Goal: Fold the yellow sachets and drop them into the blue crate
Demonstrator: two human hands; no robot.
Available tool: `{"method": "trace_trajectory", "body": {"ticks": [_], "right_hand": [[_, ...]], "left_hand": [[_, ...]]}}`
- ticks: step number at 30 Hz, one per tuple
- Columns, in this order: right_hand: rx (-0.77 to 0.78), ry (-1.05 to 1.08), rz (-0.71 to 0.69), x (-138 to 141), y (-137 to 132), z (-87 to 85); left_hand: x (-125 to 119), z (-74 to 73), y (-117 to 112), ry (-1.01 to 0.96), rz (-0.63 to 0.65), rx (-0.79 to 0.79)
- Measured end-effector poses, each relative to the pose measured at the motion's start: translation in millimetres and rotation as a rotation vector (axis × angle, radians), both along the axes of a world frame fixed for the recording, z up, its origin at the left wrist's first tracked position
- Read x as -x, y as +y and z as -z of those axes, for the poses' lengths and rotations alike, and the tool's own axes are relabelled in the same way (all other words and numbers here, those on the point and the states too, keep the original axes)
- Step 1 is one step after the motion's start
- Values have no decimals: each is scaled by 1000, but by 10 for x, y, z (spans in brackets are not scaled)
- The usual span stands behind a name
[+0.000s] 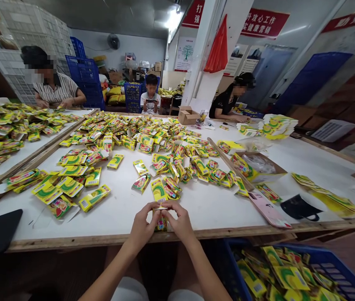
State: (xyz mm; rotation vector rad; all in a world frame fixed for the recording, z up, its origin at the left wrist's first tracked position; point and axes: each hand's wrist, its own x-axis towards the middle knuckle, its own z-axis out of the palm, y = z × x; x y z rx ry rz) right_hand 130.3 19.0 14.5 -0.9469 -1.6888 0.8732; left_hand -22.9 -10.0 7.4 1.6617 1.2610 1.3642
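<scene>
Between my two hands, near the table's front edge, is a small yellow and green printed carton (pixel 161 223). My left hand (pixel 145 219) pinches its upper end from the left, thumb and fingertips together. From the other side my right hand (pixel 178 217) grips the same end, its fingertips almost meeting the left ones. A white flap shows at the fingertips. Just beyond lies another yellow carton (pixel 158 190), beside a few more (pixel 171 188). A loose group of cartons (pixel 70 186) lies to the left, and a large heap (pixel 127 129) spreads behind.
A blue crate (pixel 334 261) holding cartons stands below the table at right. A wooden divider (pixel 230 165), an open box (pixel 261 167), a pink phone-like item (pixel 269 209) and a black mug (pixel 302 207) are on the right. Other people sit around the tables.
</scene>
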Motion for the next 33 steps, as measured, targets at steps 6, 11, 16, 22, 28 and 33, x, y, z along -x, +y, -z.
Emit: {"method": "trace_trajectory", "body": {"ticks": [6, 11, 16, 22, 28, 33], "right_hand": [[33, -19, 87, 53, 0, -37], [102, -14, 116, 64, 62, -46], [122, 77, 50, 92, 12, 67], [-38, -37, 274, -278, -237, -58], [-495, -494, 1070, -1491, -802, -573], [-375, -430, 976, -1433, -916, -533]], "left_hand": [[-31, -52, 59, -89, -72, 98], [-23, -11, 143, -158, -72, 155], [26, 60, 62, -159, -5, 100], [3, -1, 106, -24, 8, 73], [-254, 17, 466, 470, -106, 6], [-232, 111, 622, 611, -255, 66]]}}
